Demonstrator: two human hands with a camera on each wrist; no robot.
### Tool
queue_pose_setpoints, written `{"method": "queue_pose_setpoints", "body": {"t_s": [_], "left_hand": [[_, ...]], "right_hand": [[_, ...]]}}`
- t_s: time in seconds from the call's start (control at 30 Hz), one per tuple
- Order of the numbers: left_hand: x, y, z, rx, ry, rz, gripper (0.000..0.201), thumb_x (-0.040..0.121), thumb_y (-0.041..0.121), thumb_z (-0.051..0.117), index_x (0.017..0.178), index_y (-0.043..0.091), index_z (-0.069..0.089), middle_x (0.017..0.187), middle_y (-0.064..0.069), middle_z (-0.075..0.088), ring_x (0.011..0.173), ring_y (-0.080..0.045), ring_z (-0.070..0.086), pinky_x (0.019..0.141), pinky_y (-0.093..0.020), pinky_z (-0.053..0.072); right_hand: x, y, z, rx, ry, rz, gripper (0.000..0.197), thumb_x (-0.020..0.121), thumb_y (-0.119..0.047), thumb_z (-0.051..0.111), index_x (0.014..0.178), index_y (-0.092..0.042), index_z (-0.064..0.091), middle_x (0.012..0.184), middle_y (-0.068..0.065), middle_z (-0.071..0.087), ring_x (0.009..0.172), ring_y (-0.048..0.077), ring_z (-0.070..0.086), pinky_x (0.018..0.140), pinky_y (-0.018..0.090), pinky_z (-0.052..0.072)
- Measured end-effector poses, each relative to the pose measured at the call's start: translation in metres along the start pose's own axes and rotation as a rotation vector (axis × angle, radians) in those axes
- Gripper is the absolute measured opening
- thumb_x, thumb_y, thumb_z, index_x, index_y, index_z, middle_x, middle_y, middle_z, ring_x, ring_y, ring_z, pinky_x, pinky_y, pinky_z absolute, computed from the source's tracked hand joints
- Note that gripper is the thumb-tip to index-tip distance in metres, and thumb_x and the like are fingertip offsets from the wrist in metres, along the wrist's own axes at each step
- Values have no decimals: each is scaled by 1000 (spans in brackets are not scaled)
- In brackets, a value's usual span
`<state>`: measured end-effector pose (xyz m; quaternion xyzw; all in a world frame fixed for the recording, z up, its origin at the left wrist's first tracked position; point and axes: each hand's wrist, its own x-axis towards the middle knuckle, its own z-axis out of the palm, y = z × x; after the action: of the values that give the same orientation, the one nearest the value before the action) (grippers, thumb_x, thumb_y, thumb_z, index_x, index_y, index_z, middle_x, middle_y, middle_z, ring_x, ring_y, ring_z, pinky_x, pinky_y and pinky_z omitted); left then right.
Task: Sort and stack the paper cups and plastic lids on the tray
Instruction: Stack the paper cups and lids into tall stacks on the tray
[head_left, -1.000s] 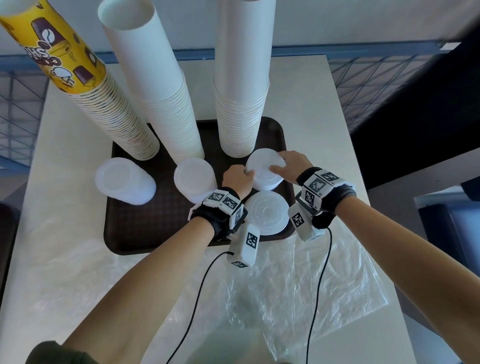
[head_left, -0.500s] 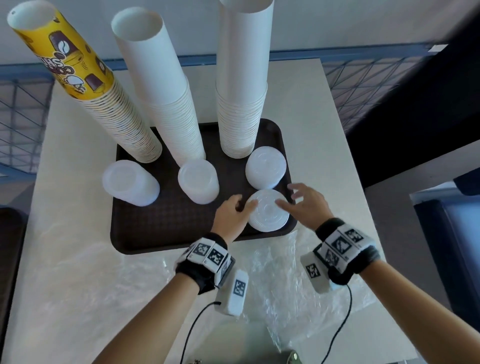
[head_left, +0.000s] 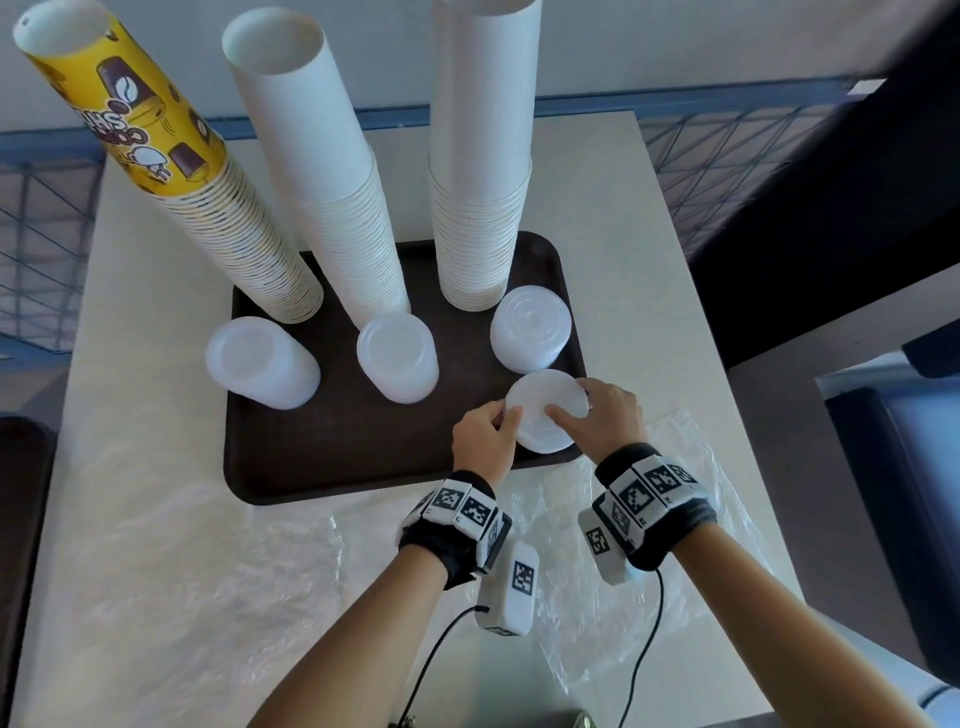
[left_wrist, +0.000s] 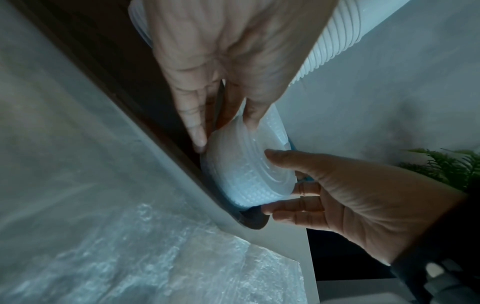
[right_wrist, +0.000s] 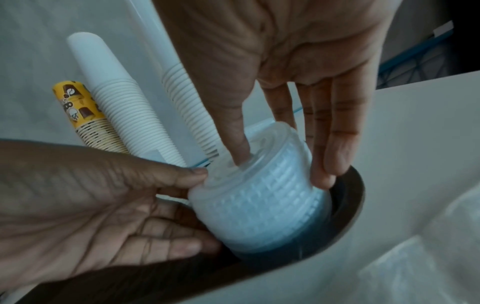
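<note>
On the brown tray (head_left: 332, 457) stand a yellow printed cup stack (head_left: 218, 208) and two white cup stacks (head_left: 343, 197) (head_left: 483, 171). Three stacks of translucent lids (head_left: 260, 364) (head_left: 397, 364) (head_left: 530, 327) stand in front of them. A fourth, short lid stack (head_left: 540, 415) (left_wrist: 249, 170) (right_wrist: 262, 197) sits at the tray's front right corner, slightly tilted. My left hand (head_left: 506, 421) (left_wrist: 223, 131) grips its left side. On its right side is my right hand (head_left: 569, 408) (right_wrist: 283, 166), thumb on top and fingers down its far side.
Crinkled clear plastic film (head_left: 597, 597) lies on the white table (head_left: 156, 519) in front of the tray, under my wrists. The table's right edge (head_left: 727, 415) is close to the tray corner. A blue wire fence (head_left: 31, 249) runs behind.
My hands left the rear right lid stack, came back to the front right stack and now grip it from both sides. The stack now stands slightly tilted.
</note>
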<state>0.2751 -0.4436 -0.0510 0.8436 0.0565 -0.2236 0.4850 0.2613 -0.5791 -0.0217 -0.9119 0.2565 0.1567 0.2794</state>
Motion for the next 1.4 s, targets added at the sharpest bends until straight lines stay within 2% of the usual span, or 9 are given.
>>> {"method": "queue_pose_setpoints", "body": {"t_s": [0.23, 0.37, 0.53, 0.63, 0.73, 0.83, 0.93, 1.2, 1.4], "left_hand": [[1, 1, 3, 22, 8, -13, 30, 94, 29, 50, 105, 5, 66, 95, -13, 70, 93, -28, 63, 79, -29, 43], [1, 0, -2, 9, -40, -20, 37, 94, 35, 49, 110, 5, 62, 99, -12, 69, 96, -28, 64, 88, -37, 48], [-8, -3, -29, 10, -42, -15, 44, 93, 38, 49, 122, 6, 55, 112, -9, 66, 101, -21, 63, 94, -35, 47], [-22, -7, -60, -16, 144, 150, 22, 89, 23, 58, 105, 8, 61, 101, -4, 65, 84, -15, 63, 74, -22, 51], [-25, -8, -95, 33, 410, 390, 26, 82, 21, 63, 101, 6, 56, 98, -6, 54, 81, -18, 57, 65, -27, 52], [-15, -7, -136, 134, 652, 505, 34, 79, 24, 60, 104, 1, 55, 100, -12, 55, 91, -19, 50, 77, -28, 44], [1, -13, -182, 286, 819, 450, 37, 76, 20, 64, 106, -1, 56, 105, -18, 59, 103, -25, 43, 90, -35, 34], [33, -48, -234, 443, 350, 158, 66, 81, 35, 67, 138, 15, 38, 138, -15, 39, 126, -34, 37, 103, -43, 33], [19, -44, -234, 415, 266, 185, 62, 85, 31, 64, 138, 17, 37, 138, -11, 41, 122, -30, 46, 98, -38, 37]], "right_hand": [[2, -2, -2, -31, -17, -7, 43, 83, -41, 62, 117, -14, 61, 112, 12, 65, 106, 28, 57, 86, 33, 42], [0, -2, -6, -9, -1, -1, 45, 85, -43, 59, 120, -15, 59, 112, 11, 65, 104, 26, 58, 82, 30, 41], [-6, -4, -24, 19, 18, 10, 64, 83, -50, 59, 135, -15, 46, 123, 9, 60, 113, 25, 56, 93, 35, 42], [-11, -3, -36, 20, 67, -34, 66, 82, -49, 61, 137, -17, 43, 128, 9, 54, 113, 27, 56, 93, 37, 43], [-17, -8, -42, 4, 143, -183, 58, 83, -39, 64, 134, -15, 47, 127, 11, 53, 116, 29, 52, 93, 36, 41], [-20, -32, -40, -22, 157, -378, 50, 82, -31, 68, 126, -12, 55, 119, 13, 57, 106, 32, 55, 89, 38, 43], [-21, -69, -30, -46, 95, -546, 51, 81, -31, 69, 126, -11, 55, 122, 13, 55, 107, 31, 56, 86, 39, 46], [-10, -152, 13, -327, -110, -671, 64, 83, -38, 64, 138, -18, 38, 141, 9, 36, 124, 27, 44, 97, 38, 41], [-10, -162, 37, -388, -116, -647, 60, 87, -32, 62, 139, -18, 37, 150, 10, 24, 130, 30, 37, 101, 40, 40]]}}
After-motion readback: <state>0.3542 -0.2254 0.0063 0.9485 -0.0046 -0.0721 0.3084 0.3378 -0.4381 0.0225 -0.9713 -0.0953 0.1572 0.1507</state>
